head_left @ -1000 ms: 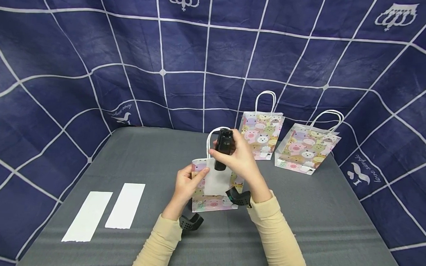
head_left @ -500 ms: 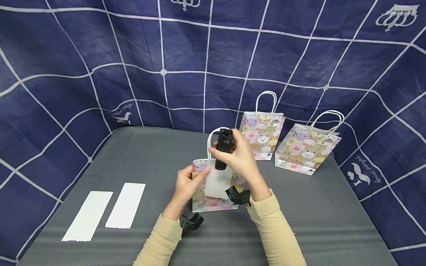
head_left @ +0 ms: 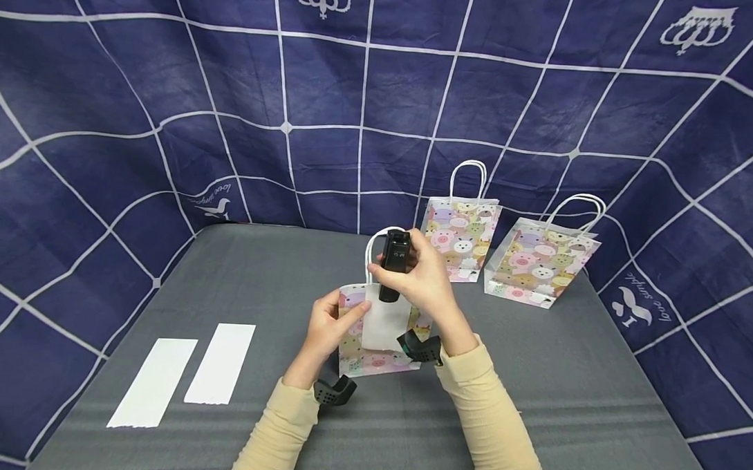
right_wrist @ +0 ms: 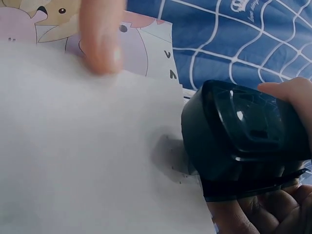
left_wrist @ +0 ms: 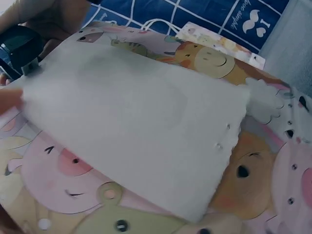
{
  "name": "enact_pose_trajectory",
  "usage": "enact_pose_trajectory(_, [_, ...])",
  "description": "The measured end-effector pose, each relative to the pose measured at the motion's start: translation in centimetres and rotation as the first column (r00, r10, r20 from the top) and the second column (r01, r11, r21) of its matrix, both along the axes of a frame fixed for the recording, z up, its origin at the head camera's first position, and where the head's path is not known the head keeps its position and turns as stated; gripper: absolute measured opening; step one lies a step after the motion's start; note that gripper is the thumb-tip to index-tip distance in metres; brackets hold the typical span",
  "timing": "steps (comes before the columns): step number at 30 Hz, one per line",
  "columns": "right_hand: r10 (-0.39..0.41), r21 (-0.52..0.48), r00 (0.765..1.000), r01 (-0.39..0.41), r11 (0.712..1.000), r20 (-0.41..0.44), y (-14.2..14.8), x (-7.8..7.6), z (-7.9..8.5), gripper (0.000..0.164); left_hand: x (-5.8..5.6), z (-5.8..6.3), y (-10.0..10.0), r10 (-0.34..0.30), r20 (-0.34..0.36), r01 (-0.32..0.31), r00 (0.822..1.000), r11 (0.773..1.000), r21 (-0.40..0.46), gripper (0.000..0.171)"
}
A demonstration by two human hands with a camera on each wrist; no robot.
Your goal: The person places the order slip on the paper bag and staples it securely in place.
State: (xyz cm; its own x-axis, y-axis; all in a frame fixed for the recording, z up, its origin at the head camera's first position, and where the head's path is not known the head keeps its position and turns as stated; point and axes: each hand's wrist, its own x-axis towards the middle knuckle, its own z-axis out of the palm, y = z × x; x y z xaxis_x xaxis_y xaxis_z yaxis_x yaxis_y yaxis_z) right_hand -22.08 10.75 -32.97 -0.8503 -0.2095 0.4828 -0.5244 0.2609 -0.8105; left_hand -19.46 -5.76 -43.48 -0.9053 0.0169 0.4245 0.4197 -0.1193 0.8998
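Your left hand [head_left: 325,324] pinches the upper left side of the pastel animal-print paper gift bag [head_left: 378,364], its thumb on the white rectangular paper sheet [head_left: 383,330] against the bag's front. Your right hand [head_left: 423,277] has its thumb and fingers curled round the black plastic stapler [head_left: 394,258] at the bag's top edge. Left of the bag lie one white paper strip [head_left: 220,364] and another white paper strip [head_left: 153,383]; behind it, to the right, stand a matching bag [head_left: 461,239] and a second matching bag [head_left: 540,265].
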Motion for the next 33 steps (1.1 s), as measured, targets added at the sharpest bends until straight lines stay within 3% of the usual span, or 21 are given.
enact_pose_trajectory(4, [0.017,-0.007,1.000,-0.017,1.000,0.019,-0.1,0.2,0.1,0.042,0.8,1.7,-0.1,-0.036,-0.043,0.035,0.998,0.999,-0.025,0.027])
enact_pose_trajectory(9, [0.031,-0.001,0.999,-0.030,1.000,0.024,-0.2,0.6,0.2,0.043,2.1,4.1,0.0,-0.001,-0.079,-0.005,0.997,0.997,-0.077,0.035])
enact_pose_trajectory(19, [0.042,0.013,0.999,-0.041,0.999,-0.005,-0.6,1.5,0.1,0.038,2.6,4.7,0.1,0.006,-0.011,-0.007,1.000,0.997,-0.083,0.034])
enact_pose_trajectory(26, [0.033,0.027,0.999,-0.035,0.999,0.043,-1.1,3.6,2.6,0.036,2.7,4.9,0.0,-0.002,-0.050,-0.004,0.999,0.993,-0.118,0.031])
enact_pose_trajectory(33, [0.039,0.022,0.994,-0.041,0.999,0.105,-0.7,2.1,0.5,0.046,2.6,4.7,0.0,0.011,-0.097,-0.023,0.995,0.993,-0.119,0.031])
